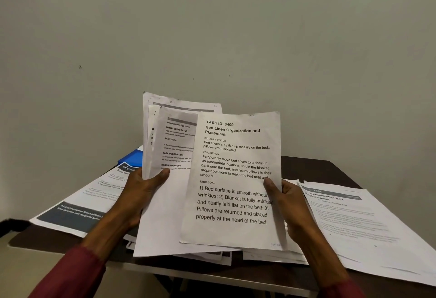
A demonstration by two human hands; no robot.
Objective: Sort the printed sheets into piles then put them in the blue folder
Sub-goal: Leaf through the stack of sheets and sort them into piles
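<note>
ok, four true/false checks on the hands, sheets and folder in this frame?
1. The right hand holds the Bed Linen sheet. True.
2. The left hand is empty. False: it grips a stack of sheets.
3. The blue folder lies at the table's right edge. False: it is at the back left, partly under papers.
4. The Dehumidifier Box sheet lies flat on the table. True.
</note>
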